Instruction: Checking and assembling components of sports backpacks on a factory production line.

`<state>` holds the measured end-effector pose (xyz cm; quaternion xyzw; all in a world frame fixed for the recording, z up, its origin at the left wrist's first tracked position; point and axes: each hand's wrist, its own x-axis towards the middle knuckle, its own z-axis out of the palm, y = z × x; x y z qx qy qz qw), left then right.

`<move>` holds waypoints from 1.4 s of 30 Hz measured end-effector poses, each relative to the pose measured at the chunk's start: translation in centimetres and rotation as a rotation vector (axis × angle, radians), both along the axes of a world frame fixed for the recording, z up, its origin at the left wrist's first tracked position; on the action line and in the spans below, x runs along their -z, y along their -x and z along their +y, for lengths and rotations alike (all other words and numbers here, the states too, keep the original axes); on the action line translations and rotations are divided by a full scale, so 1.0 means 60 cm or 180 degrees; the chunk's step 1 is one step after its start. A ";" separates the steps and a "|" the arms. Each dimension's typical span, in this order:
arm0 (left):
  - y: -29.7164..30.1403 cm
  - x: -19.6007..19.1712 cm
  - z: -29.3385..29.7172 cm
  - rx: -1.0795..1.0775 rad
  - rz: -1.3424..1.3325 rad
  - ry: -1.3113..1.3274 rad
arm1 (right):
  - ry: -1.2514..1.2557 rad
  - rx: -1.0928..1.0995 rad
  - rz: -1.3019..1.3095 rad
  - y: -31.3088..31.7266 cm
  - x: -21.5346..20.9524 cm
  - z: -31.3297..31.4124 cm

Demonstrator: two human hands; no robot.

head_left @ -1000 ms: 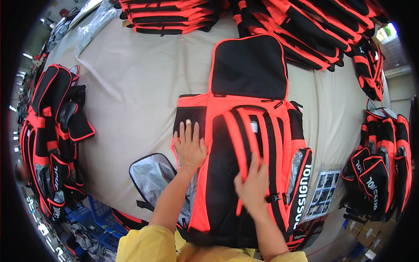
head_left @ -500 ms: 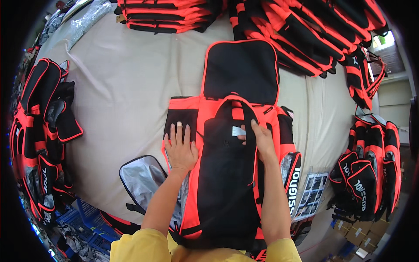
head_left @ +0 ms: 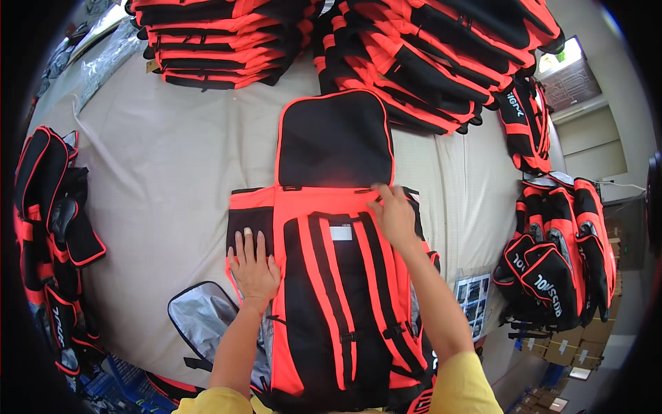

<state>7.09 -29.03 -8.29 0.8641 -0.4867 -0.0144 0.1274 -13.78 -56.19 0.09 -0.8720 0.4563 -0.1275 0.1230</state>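
A black and orange-red backpack [head_left: 296, 310] lies on the pale cloth-covered table, its two shoulder straps [head_left: 376, 276] facing up. Its black flap [head_left: 336, 141] with red edging is folded open away from me. My left hand [head_left: 254, 271] rests flat with fingers stretched on the black side pocket at the pack's left. At the upper right corner, just below the flap, my right hand [head_left: 396, 217] has its fingers bent together against the red fabric; what they hold, if anything, is hidden. Between the strap tops shows a white label [head_left: 340, 232]. A silver-lined side flap [head_left: 207, 314] spreads out at the left.
Two tall stacks of similar packs, a left stack [head_left: 221, 52] and a right stack [head_left: 414, 76], fill the far side. More packs [head_left: 558, 262] hang at the right, others [head_left: 52, 241] at the left. A printed picture sheet [head_left: 472, 300] lies at the table's right edge.
The black panel that covered the straps no longer lies over them, and my right hand has left its edge for the upper right corner. The left hand stays on the side pocket.
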 end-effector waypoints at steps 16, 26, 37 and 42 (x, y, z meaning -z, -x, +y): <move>-0.001 0.010 -0.006 0.0008 0.0060 -0.0036 | 0.0256 -0.1942 -0.0711 -0.357 0.100 0.074; 0.001 0.000 -0.014 0.0070 0.0004 0.0010 | -0.2372 0.1157 -0.1611 -0.093 -0.071 -0.182; 0.000 0.006 -0.005 0.0144 -0.0091 -0.0318 | -0.0641 -0.0596 -0.1062 0.203 0.097 0.090; 0.002 0.016 0.004 0.0143 -0.0191 -0.0313 | -0.0773 -0.0594 -0.1145 0.201 0.107 0.094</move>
